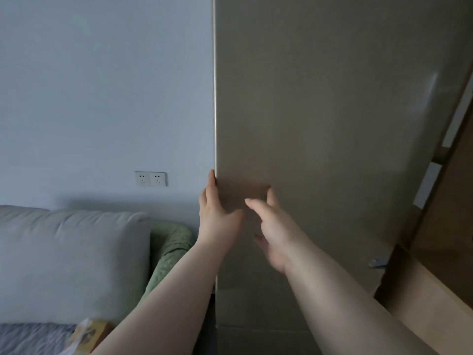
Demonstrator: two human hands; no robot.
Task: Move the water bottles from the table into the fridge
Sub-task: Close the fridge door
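Observation:
A tall grey-beige fridge door (320,111) fills the middle and right of the head view, and it looks closed. My left hand (217,213) rests on the door's left edge, fingers hooked around the edge and thumb lying on the front. My right hand (271,226) hovers just in front of the door beside the left hand, fingers apart and blurred, holding nothing. No water bottle and no table are in sight.
A light blue wall with a double power socket (150,178) lies to the left. Below it are a grey cushion (71,262), green quilted bedding (169,249) and a yellow packet (89,334). Wooden furniture (440,252) stands at the right.

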